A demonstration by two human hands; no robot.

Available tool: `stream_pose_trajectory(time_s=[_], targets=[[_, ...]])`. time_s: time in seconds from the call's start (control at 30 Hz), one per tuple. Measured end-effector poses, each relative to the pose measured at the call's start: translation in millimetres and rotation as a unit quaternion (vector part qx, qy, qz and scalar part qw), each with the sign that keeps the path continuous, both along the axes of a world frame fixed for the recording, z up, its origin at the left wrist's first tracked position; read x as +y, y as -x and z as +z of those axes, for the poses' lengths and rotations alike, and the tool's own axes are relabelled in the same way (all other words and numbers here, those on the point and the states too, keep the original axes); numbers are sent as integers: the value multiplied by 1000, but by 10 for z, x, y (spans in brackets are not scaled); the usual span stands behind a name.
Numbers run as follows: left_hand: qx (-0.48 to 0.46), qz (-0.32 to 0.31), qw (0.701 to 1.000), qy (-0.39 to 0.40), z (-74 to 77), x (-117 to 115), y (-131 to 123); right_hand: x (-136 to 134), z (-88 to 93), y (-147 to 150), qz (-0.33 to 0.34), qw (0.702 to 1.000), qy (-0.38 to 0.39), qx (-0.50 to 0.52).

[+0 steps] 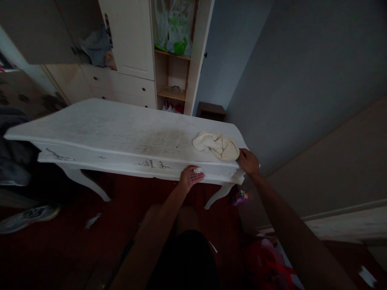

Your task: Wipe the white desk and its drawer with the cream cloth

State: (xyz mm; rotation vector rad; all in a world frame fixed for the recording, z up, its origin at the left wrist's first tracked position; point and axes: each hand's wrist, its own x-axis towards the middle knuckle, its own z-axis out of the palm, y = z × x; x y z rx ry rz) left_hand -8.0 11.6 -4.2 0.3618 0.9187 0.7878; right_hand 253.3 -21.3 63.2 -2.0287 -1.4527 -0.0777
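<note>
My left hand (pixel 191 176) is at the drawer front of the white desk (pixel 121 121). Its thumb and fingers are around a small white knob-like piece (pixel 198 170); whether this is fixed to the drawer is unclear. A ring shows on one finger. At the desk's right front corner, my right hand (pixel 249 162) has its fingers curled at the edge of a crumpled cream cloth (pixel 222 147), which lies on the desktop. Dark smudges mark the white top left of the cloth.
Behind the desk stands a cream wardrobe (pixel 130 40), with plastic bags (pixel 178 30) on a shelf. A grey wall (pixel 302 80) is close on the right. On the dark red floor are a shoe (pixel 30 217), a purple packet (pixel 240 197) and a red bag (pixel 263 262).
</note>
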Motion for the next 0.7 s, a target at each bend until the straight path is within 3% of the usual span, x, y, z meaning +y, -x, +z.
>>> stream_pose_trajectory(time_s=[0.37, 0.7], targets=[[-28, 3, 999, 20, -67, 28, -2, 5, -2, -21, 8, 1000, -6, 15], [-37, 11, 999, 32, -77, 76, -4, 9, 116, -127, 145, 985, 36, 92]])
